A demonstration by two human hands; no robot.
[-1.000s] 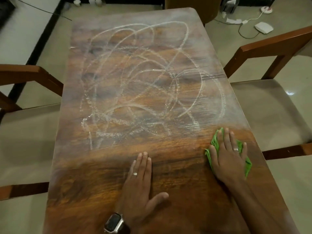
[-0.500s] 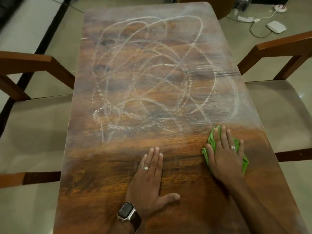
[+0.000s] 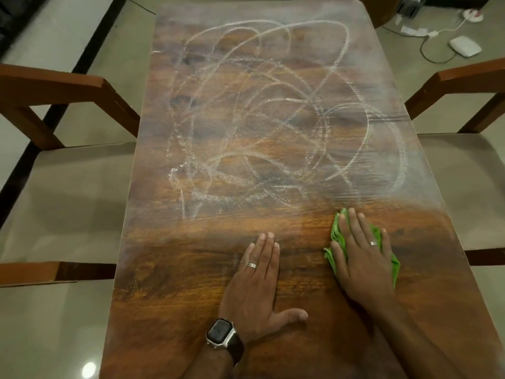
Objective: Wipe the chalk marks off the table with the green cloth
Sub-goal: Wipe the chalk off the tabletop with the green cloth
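Green cloth [image 3: 337,239] bunched flat on a wooden table [image 3: 169,296], near its right edge, pressed down by the right hand [image 3: 360,258] with fingers straight and spread, a ring on one. Just beyond the fingertips, looping white chalk marks [image 3: 259,127] scrawled over the middle and far part of the tabletop, hazy at the right side. Left hand [image 3: 257,285] laid flat on bare wood beside the cloth, not touching it, fingers together, thumb out, ringed, a dark wristwatch [image 3: 220,332] on the wrist. Wooden chairs [image 3: 54,86] drawn up at both sides.
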